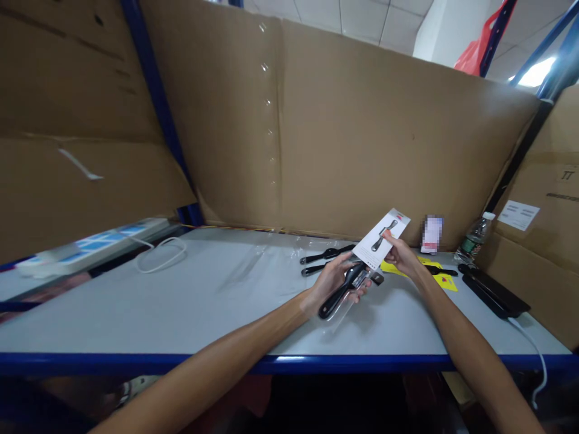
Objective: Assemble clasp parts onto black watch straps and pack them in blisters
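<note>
My left hand (332,280) is wrapped round a clear plastic package with a black-handled tool (337,298) in it, tilted over the table. A white printed card (374,250) overlaps the package's upper end. My right hand (400,253) pinches the card's right side. Behind my left hand lie two more black tools (314,258), partly hidden. To the right, beneath and beyond my right forearm, a black tool (446,271) rests on a yellow card (447,283).
A water bottle (474,238) and a black device (493,292) with a white cable stand at the right. A power strip (99,244) runs along the left. Cardboard (353,132) walls the back of the grey table (181,313). An upright phone-like object (432,234) leans there.
</note>
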`<action>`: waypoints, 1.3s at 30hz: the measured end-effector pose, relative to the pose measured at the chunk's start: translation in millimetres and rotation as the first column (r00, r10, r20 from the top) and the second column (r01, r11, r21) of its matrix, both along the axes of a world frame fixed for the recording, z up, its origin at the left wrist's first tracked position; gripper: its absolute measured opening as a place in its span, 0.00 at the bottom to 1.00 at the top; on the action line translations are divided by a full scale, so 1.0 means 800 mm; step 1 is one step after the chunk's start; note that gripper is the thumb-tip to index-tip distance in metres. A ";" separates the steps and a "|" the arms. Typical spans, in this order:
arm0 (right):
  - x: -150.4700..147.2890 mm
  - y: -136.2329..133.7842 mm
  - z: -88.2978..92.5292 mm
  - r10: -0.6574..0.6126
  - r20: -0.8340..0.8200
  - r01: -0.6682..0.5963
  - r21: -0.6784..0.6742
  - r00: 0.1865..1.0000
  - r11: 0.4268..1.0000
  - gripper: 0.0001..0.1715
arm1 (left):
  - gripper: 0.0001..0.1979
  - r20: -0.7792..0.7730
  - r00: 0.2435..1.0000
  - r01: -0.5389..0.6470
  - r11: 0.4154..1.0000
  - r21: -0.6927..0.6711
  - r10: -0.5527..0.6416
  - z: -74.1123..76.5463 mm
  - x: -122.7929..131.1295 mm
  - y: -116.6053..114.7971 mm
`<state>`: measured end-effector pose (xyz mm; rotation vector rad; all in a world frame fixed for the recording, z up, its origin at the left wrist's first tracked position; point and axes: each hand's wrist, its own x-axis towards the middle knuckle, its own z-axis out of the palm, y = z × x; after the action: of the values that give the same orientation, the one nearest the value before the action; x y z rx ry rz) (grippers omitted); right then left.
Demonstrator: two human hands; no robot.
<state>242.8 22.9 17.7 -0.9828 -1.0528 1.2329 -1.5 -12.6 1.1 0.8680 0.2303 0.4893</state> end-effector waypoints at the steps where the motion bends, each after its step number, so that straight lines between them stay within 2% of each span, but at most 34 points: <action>1: -0.004 -0.001 0.000 0.044 0.029 -0.045 0.014 0.999 0.999 0.22 | 0.26 0.000 1.000 -0.009 1.000 -0.007 0.009 0.000 -0.001 0.001; 3: -0.006 -0.001 -0.001 0.008 0.063 -0.011 0.049 0.998 0.999 0.23 | 0.26 -0.006 1.000 -0.013 1.000 -0.021 0.013 -0.001 -0.001 0.003; 5: -0.001 0.003 -0.002 -0.136 0.053 0.132 0.070 0.989 0.989 0.22 | 0.26 -0.018 1.000 -0.004 1.000 -0.031 0.004 -0.002 0.001 0.003; 8: 0.009 0.013 -0.004 -0.347 0.000 0.346 0.077 0.938 0.935 0.21 | 0.27 -0.033 0.999 0.031 0.999 -0.033 -0.032 -0.002 0.005 0.002; 11: 0.026 0.020 -0.002 -0.498 -0.072 0.503 0.092 0.864 0.859 0.20 | 0.27 -0.031 0.997 0.064 0.997 -0.033 -0.065 -0.003 0.005 -0.002; 13: 0.041 0.019 0.004 -0.603 -0.136 0.616 0.093 0.786 0.782 0.17 | 0.27 -0.026 0.998 0.063 0.997 -0.036 -0.064 -0.004 0.003 -0.003; 16: 0.066 0.011 0.017 -0.719 -0.223 0.748 0.083 0.658 0.658 0.15 | 0.28 -0.014 1.000 0.013 0.999 -0.048 -0.014 -0.006 0.001 -0.001; 18: 0.075 0.006 0.023 -0.745 -0.254 0.781 0.077 0.617 0.620 0.15 | 0.28 -0.002 0.998 -0.058 0.996 -0.074 0.058 -0.007 0.000 0.002; 20: 0.072 0.004 0.024 -0.731 -0.259 0.767 0.071 0.631 0.637 0.15 | 0.26 0.003 0.989 -0.146 0.982 -0.120 0.148 -0.006 0.000 0.004; 23: 0.052 0.007 0.014 -0.678 -0.236 0.705 0.046 0.696 0.708 0.16 | 0.25 -0.022 0.967 -0.252 0.950 -0.186 0.253 -0.004 -0.001 0.006; 26: 0.027 0.008 -0.002 -0.602 -0.192 0.613 -0.002 0.775 0.790 0.18 | 0.24 -0.027 0.952 -0.304 0.929 -0.210 0.305 -0.002 -0.002 0.007; 29: 0.001 0.004 -0.014 -0.445 -0.121 0.439 -0.074 0.887 0.896 0.19 | 0.24 -0.015 0.944 -0.325 0.921 -0.215 0.329 -0.002 -0.003 0.008; 32: -0.027 -0.004 -0.016 -0.221 0.086 0.221 0.006 0.972 0.975 0.20 | 0.24 -0.014 0.943 -0.327 0.922 -0.208 0.331 -0.003 -0.004 0.010; 34: -0.046 -0.010 -0.013 -0.176 0.238 0.143 0.149 0.955 0.978 0.17 | 0.24 -0.013 0.945 -0.323 0.926 -0.195 0.327 -0.004 -0.003 0.011; 36: -0.061 -0.016 -0.011 -0.203 0.350 0.102 0.287 0.914 0.953 0.10 | 0.25 -0.021 0.952 -0.304 0.936 -0.178 0.305 -0.005 -0.003 0.012; 39: -0.073 -0.022 -0.014 -0.242 0.513 0.033 0.382 0.824 0.924 0.05 | 0.25 -0.034 0.967 -0.254 0.956 -0.146 0.252 -0.006 -0.001 0.012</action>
<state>184.4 5.3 6.2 -1.1310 -1.5634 0.5952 -2.6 -3.1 -4.0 0.6985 0.3901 0.6958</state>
